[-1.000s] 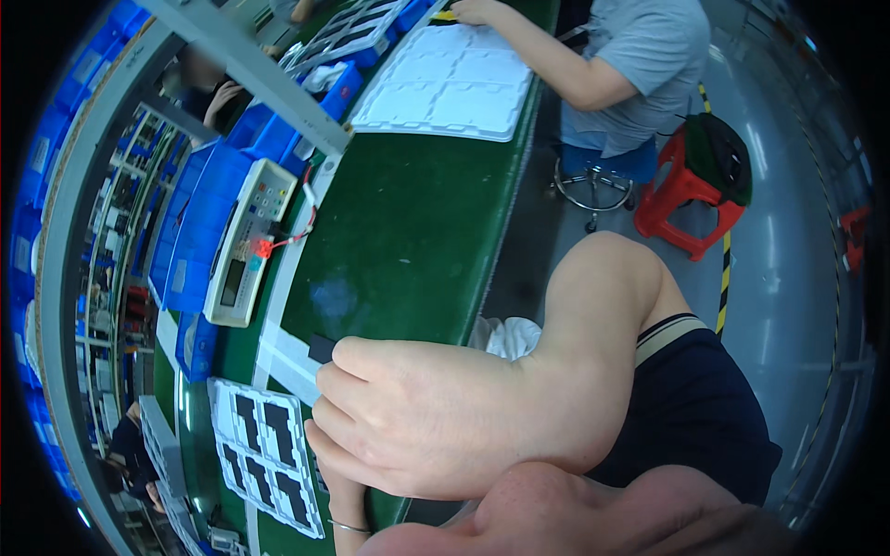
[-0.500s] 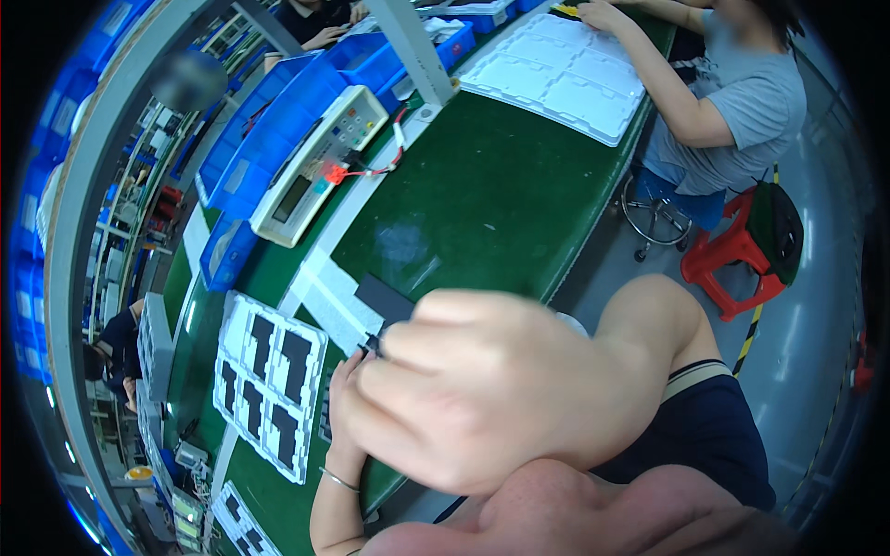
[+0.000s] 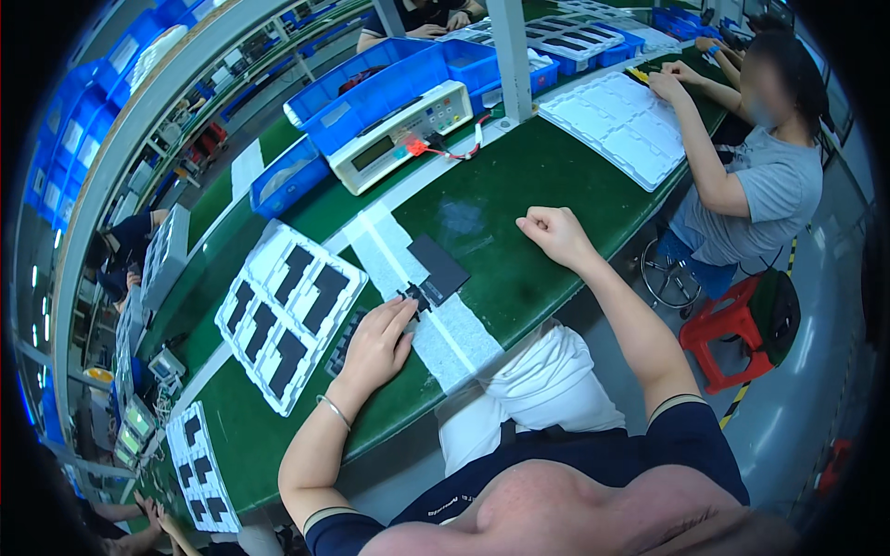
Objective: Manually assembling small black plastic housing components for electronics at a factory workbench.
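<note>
A flat black rectangular piece (image 3: 439, 268) with a small dark tail (image 3: 415, 297) at its near-left end lies on a pale strip across the green bench. My left hand (image 3: 375, 345) reaches to that tail; its fingertips rest on it, fingers stretched out and thumb apart. To the right, over the green mat, my right hand (image 3: 556, 236) is closed with thumb and forefinger pressed together. Whatever it may hold is hidden. Beside my left wrist is a dark ridged strip (image 3: 345, 343), partly covered by the hand.
A white tray (image 3: 357, 278) of flat black pieces stands left of my left hand, another tray (image 3: 176, 435) nearer. Behind are a beige meter (image 3: 408, 134) with a red lead and blue bins (image 3: 371, 102). A person (image 3: 760, 176) sits at the right by white trays (image 3: 616, 125).
My right hand has moved away to the right, from over the left hand to the green mat. The head view has shifted, and the black piece shows more fully.
</note>
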